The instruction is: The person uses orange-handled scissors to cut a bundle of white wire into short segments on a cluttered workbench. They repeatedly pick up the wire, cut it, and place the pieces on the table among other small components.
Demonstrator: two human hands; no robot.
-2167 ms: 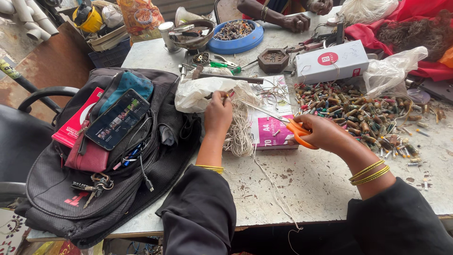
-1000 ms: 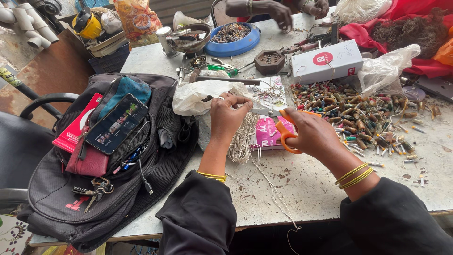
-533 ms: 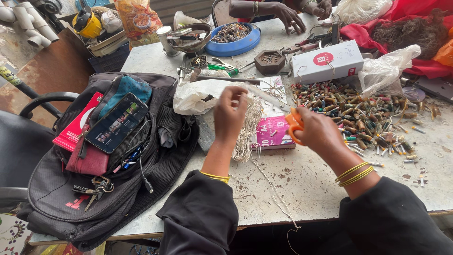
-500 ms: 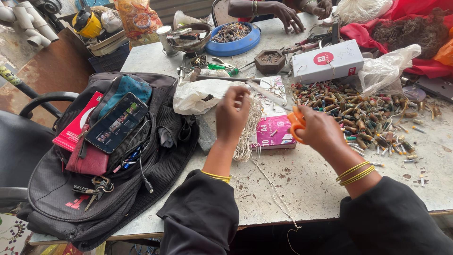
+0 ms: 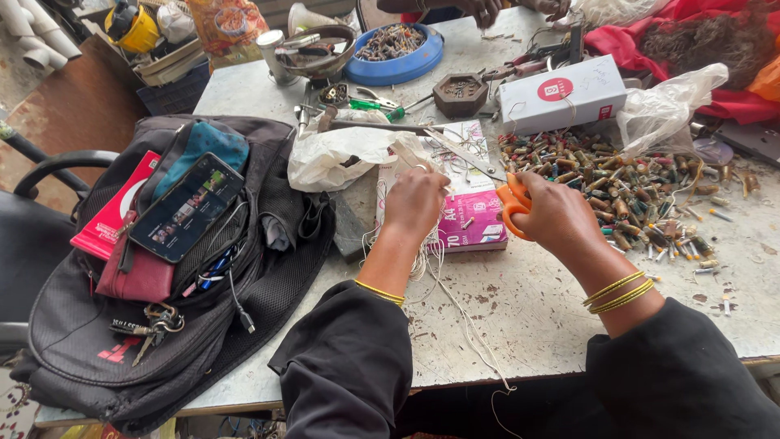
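While the right hand grips orange-handled metal scissors, fingers closed through the loops | left hand pinches thin white strings; pink paper packet lies beneath

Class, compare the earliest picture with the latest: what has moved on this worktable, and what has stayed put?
The right hand, gripping the orange-handled scissors, moved left toward the left hand, which lifted slightly while pinching pale thread. Nothing was released. The black backpack, phone, white box and pile of small parts stayed put.
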